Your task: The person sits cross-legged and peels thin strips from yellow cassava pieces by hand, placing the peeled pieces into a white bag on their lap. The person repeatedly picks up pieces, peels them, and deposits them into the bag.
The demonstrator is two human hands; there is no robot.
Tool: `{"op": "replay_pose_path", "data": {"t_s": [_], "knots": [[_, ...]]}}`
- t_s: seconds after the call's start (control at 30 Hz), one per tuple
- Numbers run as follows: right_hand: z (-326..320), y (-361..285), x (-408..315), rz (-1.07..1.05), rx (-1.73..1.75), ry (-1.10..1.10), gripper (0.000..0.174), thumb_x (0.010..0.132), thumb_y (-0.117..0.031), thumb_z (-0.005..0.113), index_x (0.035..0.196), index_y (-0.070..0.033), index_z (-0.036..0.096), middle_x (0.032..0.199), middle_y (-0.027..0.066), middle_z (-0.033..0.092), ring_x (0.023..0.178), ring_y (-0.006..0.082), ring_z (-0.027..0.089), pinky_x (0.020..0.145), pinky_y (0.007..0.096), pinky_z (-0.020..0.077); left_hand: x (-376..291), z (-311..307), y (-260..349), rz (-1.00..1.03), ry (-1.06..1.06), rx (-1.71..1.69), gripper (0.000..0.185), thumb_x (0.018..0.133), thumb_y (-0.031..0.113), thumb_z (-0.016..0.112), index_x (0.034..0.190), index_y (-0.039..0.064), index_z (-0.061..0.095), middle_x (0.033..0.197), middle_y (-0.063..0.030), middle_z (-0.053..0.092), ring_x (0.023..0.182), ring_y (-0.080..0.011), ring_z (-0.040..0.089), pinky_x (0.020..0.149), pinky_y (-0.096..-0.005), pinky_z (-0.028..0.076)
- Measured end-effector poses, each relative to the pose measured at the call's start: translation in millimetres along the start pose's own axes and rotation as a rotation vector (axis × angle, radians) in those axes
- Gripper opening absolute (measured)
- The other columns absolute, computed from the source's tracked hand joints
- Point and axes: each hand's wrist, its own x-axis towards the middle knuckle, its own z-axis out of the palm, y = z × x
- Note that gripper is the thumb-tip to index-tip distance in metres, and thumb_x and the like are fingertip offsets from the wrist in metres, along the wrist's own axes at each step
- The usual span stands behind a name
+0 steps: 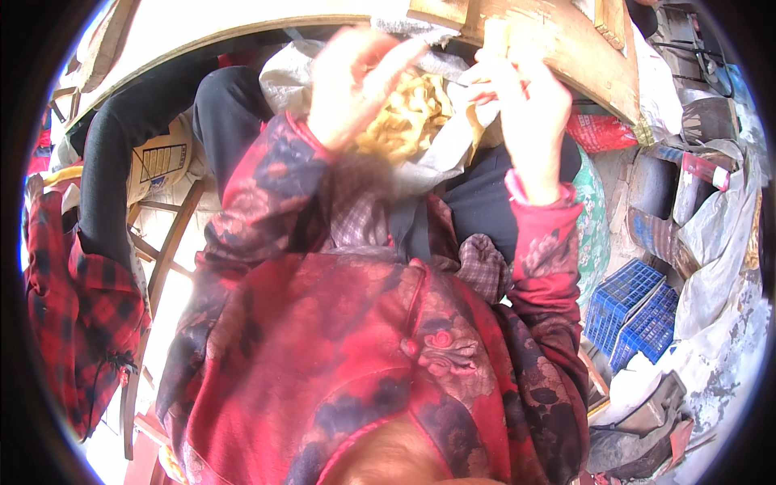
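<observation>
My left hand (pixel 357 85) is raised over a white woven sack (pixel 288 76) in my lap, blurred and washed out by glare. Its thumb stands apart from the fingers, and nothing shows between them. Inside the sack lies a heap of curled yellowish strips (pixel 418 115), whose material I cannot tell. At the wooden tabletop's near edge (pixel 570 57), my right hand (pixel 530 106) has its fingers closed around a small pale piece (pixel 496 37). Glare hides that piece's exact shape and where it ends.
Wooden blocks (pixel 438 11) lie on the tabletop. Blue plastic crates (pixel 627 303) stand on the floor at right, near grey sheeting (pixel 715 242). Another person's dark-trousered leg (pixel 106 176) is at left, beside a printed container (pixel 160 157) and a wooden frame (pixel 167 254).
</observation>
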Motion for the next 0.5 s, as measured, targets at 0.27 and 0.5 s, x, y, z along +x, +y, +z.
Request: {"op": "replay_pose_path", "data": {"t_s": [0.27,0.5], "knots": [[17,-5,-63,-0.019,-0.034,0.043,0.017,0.093,-0.011,0.058,0.094,0.006,0.058,0.075,0.0039,0.062,0.064,0.0093,0.062,0.054,0.0228,0.0490,-58,86,-14,-0.747,-0.497,-1.826,0.022,0.095,0.027,0.055,0.109,0.011,0.057,0.099,0.0003,0.062,0.089,-0.0111,0.059,0.079,-0.0291,0.048],[1,18,-56,0.083,-0.155,-0.031,0.014,0.095,-0.007,0.052,0.099,0.004,0.060,0.069,0.0047,0.060,0.056,0.0084,0.059,0.048,0.0204,0.0446,-27,61,36,-0.316,-0.476,-0.334,0.014,0.088,0.009,0.054,0.093,0.004,0.065,0.075,-0.0052,0.066,0.064,-0.0159,0.064,0.058,-0.0283,0.049]]}}
